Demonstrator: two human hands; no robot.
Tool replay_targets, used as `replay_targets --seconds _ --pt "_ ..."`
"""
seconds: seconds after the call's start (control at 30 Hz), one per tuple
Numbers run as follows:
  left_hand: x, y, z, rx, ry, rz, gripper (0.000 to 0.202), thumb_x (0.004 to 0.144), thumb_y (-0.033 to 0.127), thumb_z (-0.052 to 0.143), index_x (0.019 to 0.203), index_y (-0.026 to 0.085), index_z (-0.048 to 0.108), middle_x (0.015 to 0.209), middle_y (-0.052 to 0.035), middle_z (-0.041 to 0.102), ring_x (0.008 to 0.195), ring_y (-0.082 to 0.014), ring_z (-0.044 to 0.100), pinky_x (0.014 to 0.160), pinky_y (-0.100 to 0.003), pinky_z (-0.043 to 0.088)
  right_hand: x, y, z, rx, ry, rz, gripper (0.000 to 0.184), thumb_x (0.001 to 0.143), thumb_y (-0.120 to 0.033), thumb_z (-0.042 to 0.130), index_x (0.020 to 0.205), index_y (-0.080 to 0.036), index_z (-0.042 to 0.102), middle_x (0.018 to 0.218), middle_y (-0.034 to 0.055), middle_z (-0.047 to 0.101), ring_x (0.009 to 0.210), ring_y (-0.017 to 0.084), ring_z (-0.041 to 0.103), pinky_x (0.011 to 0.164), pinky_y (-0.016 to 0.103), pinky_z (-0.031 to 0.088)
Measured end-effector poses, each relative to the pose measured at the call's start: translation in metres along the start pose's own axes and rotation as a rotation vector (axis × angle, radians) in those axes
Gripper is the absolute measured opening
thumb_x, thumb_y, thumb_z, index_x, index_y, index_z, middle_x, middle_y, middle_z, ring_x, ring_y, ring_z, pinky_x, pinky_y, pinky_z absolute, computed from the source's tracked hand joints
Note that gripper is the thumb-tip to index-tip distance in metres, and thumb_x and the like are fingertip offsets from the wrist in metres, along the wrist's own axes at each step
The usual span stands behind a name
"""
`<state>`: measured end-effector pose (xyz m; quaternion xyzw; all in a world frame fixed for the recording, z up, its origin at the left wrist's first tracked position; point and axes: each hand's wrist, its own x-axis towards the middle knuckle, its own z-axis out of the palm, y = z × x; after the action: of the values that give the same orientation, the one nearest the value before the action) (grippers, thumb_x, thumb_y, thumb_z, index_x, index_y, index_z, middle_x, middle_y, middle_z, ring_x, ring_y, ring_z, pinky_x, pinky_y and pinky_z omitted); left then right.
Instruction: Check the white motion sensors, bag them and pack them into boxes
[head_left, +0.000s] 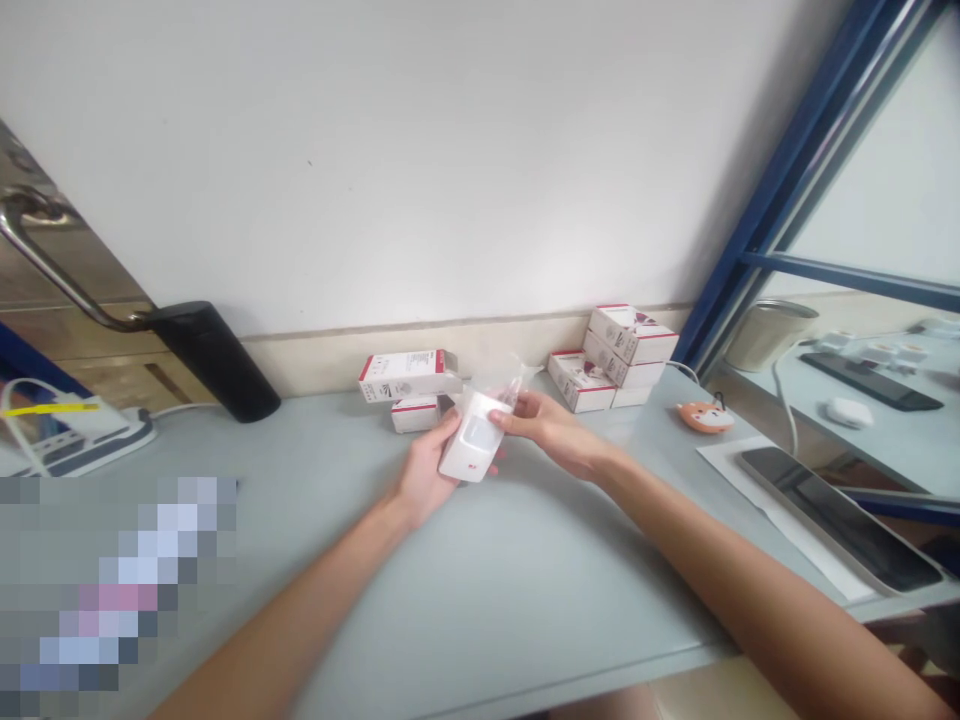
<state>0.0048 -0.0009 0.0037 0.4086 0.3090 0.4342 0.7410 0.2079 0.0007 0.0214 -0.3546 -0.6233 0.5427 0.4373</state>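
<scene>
Above the middle of the grey table (480,580), both my hands hold a small white device (471,442) with a red mark near its lower end. My left hand (426,472) grips its lower left side with closed fingers. My right hand (541,428) pinches its upper end, where a thin clear plastic wrap (516,382) sticks up. Just behind the device lie two white boxes with red edges (409,376), one on top of the other.
A stack of several white and red boxes (615,362) stands at the back right by the wall. An orange fox-shaped trinket (703,416), a dark tablet (840,516) on white paper and a metal cup (766,334) lie to the right. A black cylinder (217,360) leans at the left.
</scene>
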Motion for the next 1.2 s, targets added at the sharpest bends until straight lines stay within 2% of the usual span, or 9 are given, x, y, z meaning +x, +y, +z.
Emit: replay_targets --seconds 0.13,0.23,0.37,0.53,0.63,0.77,0.87,1.07,1.2 --pt "0.008 -0.007 -0.006 0.184 0.11 0.145 0.032 0.091 0.04 0.076 0.118 0.023 0.072 0.121 -0.0061 0.075 0.114 -0.0246 0.067 0.087 -0.028 0.052 0.004 0.001 -0.01 -0.038 0.045 0.027 0.043 0.082 -0.05 0.084 0.113 -0.022 0.072 0.119 0.0068 0.076 0.112 0.027 0.07 0.106 0.045 0.051" --pt "0.009 -0.004 -0.008 0.283 0.105 0.194 0.03 0.084 0.029 0.082 0.113 0.021 0.075 0.121 -0.0069 0.075 0.119 -0.0263 0.065 0.095 -0.029 0.048 0.004 -0.001 -0.014 -0.219 0.104 -0.046 0.041 0.082 -0.045 0.084 0.114 -0.022 0.072 0.116 0.0063 0.077 0.106 0.027 0.07 0.098 0.043 0.053" --pt "0.003 0.007 -0.006 0.339 0.126 0.274 0.049 0.076 0.013 0.075 0.123 0.024 0.073 0.131 -0.0056 0.072 0.12 -0.0262 0.063 0.096 -0.03 0.048 0.002 -0.003 -0.012 -0.466 0.166 -0.106 0.043 0.082 -0.042 0.083 0.119 -0.024 0.072 0.117 0.0065 0.076 0.1 0.026 0.068 0.089 0.041 0.054" --pt "0.001 0.01 -0.005 0.567 0.06 0.389 0.037 0.09 0.033 0.073 0.126 0.023 0.07 0.131 -0.0072 0.071 0.122 -0.0273 0.063 0.105 -0.032 0.045 0.003 0.009 -0.012 -0.509 -0.05 -0.157 0.04 0.087 -0.041 0.079 0.122 -0.025 0.07 0.115 0.0041 0.076 0.1 0.025 0.068 0.09 0.039 0.053" --pt "0.007 0.005 -0.01 0.68 0.057 0.428 0.03 0.094 0.038 0.071 0.119 0.022 0.072 0.122 -0.0082 0.073 0.115 -0.0266 0.066 0.103 -0.032 0.046 0.005 0.017 -0.015 -0.511 -0.053 -0.156 0.041 0.087 -0.042 0.079 0.123 -0.025 0.068 0.119 0.0054 0.075 0.102 0.025 0.068 0.093 0.041 0.053" --pt "0.015 -0.001 -0.022 0.75 0.059 0.418 0.029 0.093 0.037 0.073 0.117 0.022 0.074 0.115 -0.0078 0.075 0.111 -0.0265 0.066 0.101 -0.032 0.046 0.007 0.022 -0.019 -0.477 -0.043 -0.136 0.059 0.09 -0.049 0.076 0.141 -0.026 0.057 0.136 0.0079 0.07 0.115 0.026 0.067 0.098 0.042 0.052" --pt "0.016 -0.004 -0.028 0.792 0.044 0.389 0.029 0.091 0.038 0.075 0.116 0.022 0.075 0.111 -0.0082 0.076 0.109 -0.0274 0.067 0.1 -0.034 0.048 0.009 0.024 -0.022 -0.497 -0.059 -0.108 0.046 0.098 -0.049 0.065 0.138 -0.025 0.061 0.134 0.0079 0.071 0.115 0.027 0.068 0.1 0.044 0.052" --pt "0.017 -0.008 -0.028 0.814 -0.004 0.448 0.056 0.089 0.041 0.077 0.139 0.024 0.057 0.14 -0.0111 0.066 0.128 -0.0291 0.063 0.11 -0.041 0.048 0.007 0.026 -0.025 -0.765 -0.1 -0.134 0.037 0.098 -0.047 0.067 0.127 -0.025 0.073 0.138 0.0117 0.067 0.136 0.035 0.053 0.113 0.051 0.044" --pt "0.022 -0.015 -0.027 0.728 -0.011 0.404 0.054 0.092 0.044 0.073 0.137 0.022 0.052 0.14 -0.0136 0.066 0.129 -0.0304 0.064 0.108 -0.044 0.051 0.003 0.028 -0.023 -0.91 -0.147 -0.101 0.034 0.099 -0.045 0.065 0.127 -0.027 0.073 0.135 0.0128 0.064 0.135 0.035 0.05 0.113 0.051 0.042"
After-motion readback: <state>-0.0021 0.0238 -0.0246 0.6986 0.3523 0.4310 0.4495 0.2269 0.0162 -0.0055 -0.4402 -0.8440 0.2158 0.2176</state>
